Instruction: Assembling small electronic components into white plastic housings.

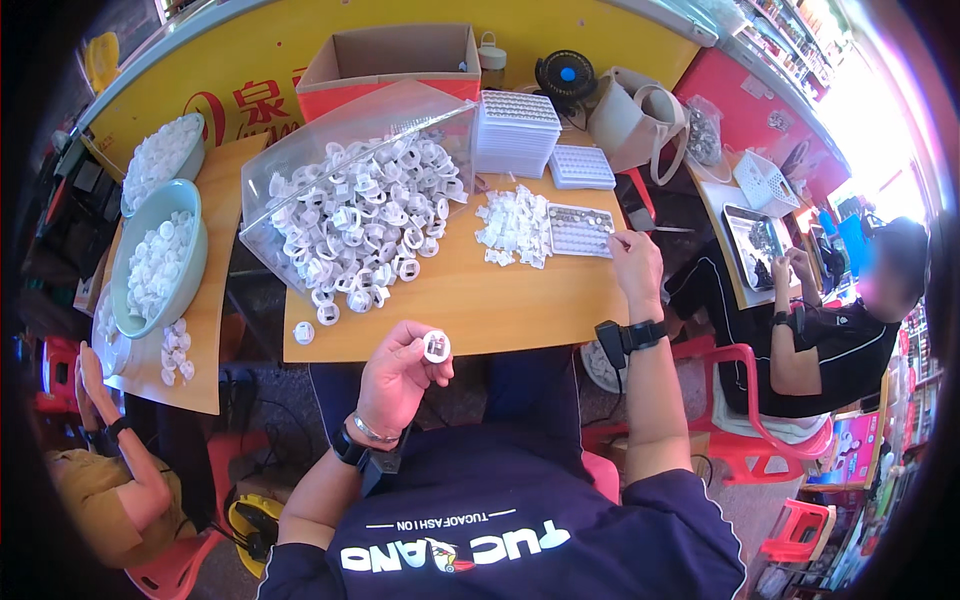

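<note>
My left hand (397, 375) pinches a small round white plastic casing (436, 347) at the table's near edge. Dark and metallic parts show in the casing's open face. My right hand (637, 265) is closed at the right edge of a white tray (583, 250) with rows of small round silvery pieces, which look like button cells. Whatever is between those fingertips is hidden. Left of the tray lies a pile of small flat white plastic pieces (513, 225). A clear plastic bin (262, 238) lies tipped, spilling many white ring-shaped casings (365, 205). One loose casing (304, 333) sits near the front left corner.
Behind stand an open cardboard box (390, 70), stacked white trays (516, 135), a black fan (566, 76) and a cream bag (632, 120). Basins of white parts (190, 255) occupy the left table. One person (120, 480) sits at left, another (840, 340) at right.
</note>
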The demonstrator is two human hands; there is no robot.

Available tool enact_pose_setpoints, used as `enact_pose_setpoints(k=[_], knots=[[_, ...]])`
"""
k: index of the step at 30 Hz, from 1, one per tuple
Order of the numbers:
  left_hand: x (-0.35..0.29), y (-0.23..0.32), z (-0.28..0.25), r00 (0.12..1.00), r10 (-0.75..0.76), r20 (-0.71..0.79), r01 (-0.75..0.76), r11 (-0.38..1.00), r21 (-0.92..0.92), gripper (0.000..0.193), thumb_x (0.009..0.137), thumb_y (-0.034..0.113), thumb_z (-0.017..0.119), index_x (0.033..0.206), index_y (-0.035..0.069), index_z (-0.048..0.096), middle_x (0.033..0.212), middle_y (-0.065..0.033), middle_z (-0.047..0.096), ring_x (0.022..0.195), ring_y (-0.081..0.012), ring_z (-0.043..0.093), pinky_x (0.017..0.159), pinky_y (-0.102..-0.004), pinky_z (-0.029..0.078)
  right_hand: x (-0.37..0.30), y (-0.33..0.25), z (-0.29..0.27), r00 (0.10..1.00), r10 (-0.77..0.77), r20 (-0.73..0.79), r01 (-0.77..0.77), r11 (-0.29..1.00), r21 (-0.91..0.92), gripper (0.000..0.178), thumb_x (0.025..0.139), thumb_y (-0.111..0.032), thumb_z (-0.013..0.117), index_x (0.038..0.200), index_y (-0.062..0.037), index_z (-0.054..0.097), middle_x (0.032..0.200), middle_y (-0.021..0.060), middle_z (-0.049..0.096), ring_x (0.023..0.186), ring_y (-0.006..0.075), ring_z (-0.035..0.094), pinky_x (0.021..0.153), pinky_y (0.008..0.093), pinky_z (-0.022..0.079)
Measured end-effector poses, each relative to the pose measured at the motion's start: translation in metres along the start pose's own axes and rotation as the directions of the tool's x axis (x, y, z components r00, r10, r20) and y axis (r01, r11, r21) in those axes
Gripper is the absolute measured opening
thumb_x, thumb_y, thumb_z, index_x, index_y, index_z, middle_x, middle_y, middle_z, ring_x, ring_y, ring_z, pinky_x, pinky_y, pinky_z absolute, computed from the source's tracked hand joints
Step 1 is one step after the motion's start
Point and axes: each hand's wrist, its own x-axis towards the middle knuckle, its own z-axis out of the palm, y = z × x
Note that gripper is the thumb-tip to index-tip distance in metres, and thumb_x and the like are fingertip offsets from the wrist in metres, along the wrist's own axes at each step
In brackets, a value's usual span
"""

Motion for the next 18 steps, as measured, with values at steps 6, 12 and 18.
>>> enact_pose_setpoints(k=[6,12,18], knots=[[0.002,0.0,-0.004,0.999,-0.012,-0.037,0.011,1.0,-0.012,0.019,0.093,0.019,0.052,0.101,0.002,0.053,0.088,-0.0116,0.061,0.077,-0.0213,0.062,0.065,-0.0299,0.049,0.001,-0.001,0.012,0.998,0.028,0.059,-0.02,0.991,-0.13,0.021,0.077,-0.025,0.067,0.087,-0.0071,0.071,0.089,0.0106,0.064,0.085,0.0288,0.063,0.077,0.0375,0.049],[0.006,0.001,-0.003,1.0,-0.021,-0.016,0.02,1.0,-0.015,0.021,0.094,0.019,0.051,0.103,0.001,0.053,0.09,-0.0119,0.061,0.078,-0.0217,0.063,0.066,-0.0301,0.05,0.004,0.008,0.021,0.986,-0.168,0.003,0.164,0.963,-0.212,0.017,0.081,-0.021,0.06,0.087,-0.0062,0.067,0.09,0.0115,0.063,0.088,0.0312,0.06,0.076,0.0413,0.048],[0.005,0.002,-0.004,1.0,-0.017,-0.008,0.016,0.999,-0.031,0.022,0.094,0.02,0.051,0.103,0.0,0.053,0.089,-0.0119,0.062,0.078,-0.0209,0.063,0.067,-0.0301,0.05,-0.016,-0.027,0.003,0.994,-0.027,0.104,-0.027,0.872,0.488,0.009,0.086,-0.01,0.06,0.09,-0.0017,0.062,0.077,0.0073,0.064,0.069,0.0154,0.06,0.067,0.0271,0.047]])
